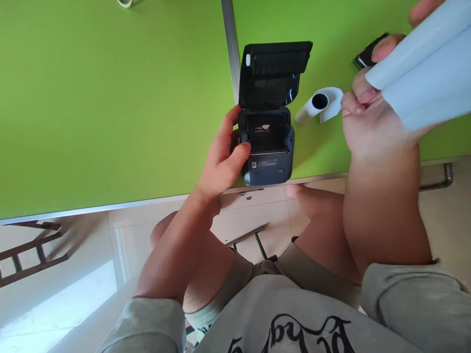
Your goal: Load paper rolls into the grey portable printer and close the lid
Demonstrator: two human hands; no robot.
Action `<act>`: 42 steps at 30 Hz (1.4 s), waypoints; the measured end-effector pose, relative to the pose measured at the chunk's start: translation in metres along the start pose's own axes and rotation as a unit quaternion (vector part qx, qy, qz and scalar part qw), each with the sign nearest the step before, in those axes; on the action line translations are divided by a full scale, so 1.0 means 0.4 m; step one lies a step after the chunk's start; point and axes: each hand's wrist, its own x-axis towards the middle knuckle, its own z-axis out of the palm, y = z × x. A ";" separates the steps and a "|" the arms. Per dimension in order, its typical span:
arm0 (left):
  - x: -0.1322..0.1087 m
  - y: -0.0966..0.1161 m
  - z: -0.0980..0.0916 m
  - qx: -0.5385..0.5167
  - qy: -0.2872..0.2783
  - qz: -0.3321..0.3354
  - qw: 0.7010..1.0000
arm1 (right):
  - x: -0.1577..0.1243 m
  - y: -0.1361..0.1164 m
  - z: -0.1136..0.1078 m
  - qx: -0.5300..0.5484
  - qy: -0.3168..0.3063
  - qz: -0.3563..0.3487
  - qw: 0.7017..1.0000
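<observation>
A small dark blue label printer stands near the front edge of the green table, its lid flipped up and the paper bay bare. My left hand grips the printer's left side, thumb on its top edge. My right hand is raised close to the camera at the right, fingers closed on a pale blue-white rolled sheet that looks blurred. A white paper roll lies on its side just right of the printer.
A dark small device lies on the table behind my right hand. A metal seam splits the table top. A white cable end shows at the far edge. Below are my knees, tiled floor and a wooden frame.
</observation>
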 end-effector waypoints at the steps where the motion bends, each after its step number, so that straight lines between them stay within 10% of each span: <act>1: -0.002 -0.004 0.001 0.009 0.005 0.004 1.000 | 0.000 0.005 0.011 -0.009 0.001 0.000 1.000; 5: -0.008 -0.009 0.012 0.075 0.037 0.032 0.996 | -0.012 0.076 0.022 -0.057 0.021 0.034 0.998; 10: -0.012 0.011 0.022 0.136 0.078 0.041 0.987 | -0.022 0.203 -0.025 -0.077 0.258 0.144 0.952; 20: -0.009 -0.011 0.020 0.132 0.089 0.042 0.986 | -0.035 0.192 -0.040 -0.133 0.167 0.112 0.971; 25: -0.009 -0.025 0.018 0.144 0.089 0.042 0.985 | -0.010 0.254 -0.018 -0.081 0.251 0.130 0.956; 31: -0.012 -0.011 0.020 0.157 0.090 0.028 0.983 | -0.019 0.268 -0.009 -0.118 0.419 -0.127 0.891; 38: -0.008 0.000 0.025 0.154 0.090 0.041 0.983 | -0.044 0.157 0.027 -0.215 0.219 -0.134 0.942; 42: -0.005 0.006 0.028 0.156 0.089 0.045 0.983 | -0.041 0.180 0.048 -0.195 0.210 -0.124 0.950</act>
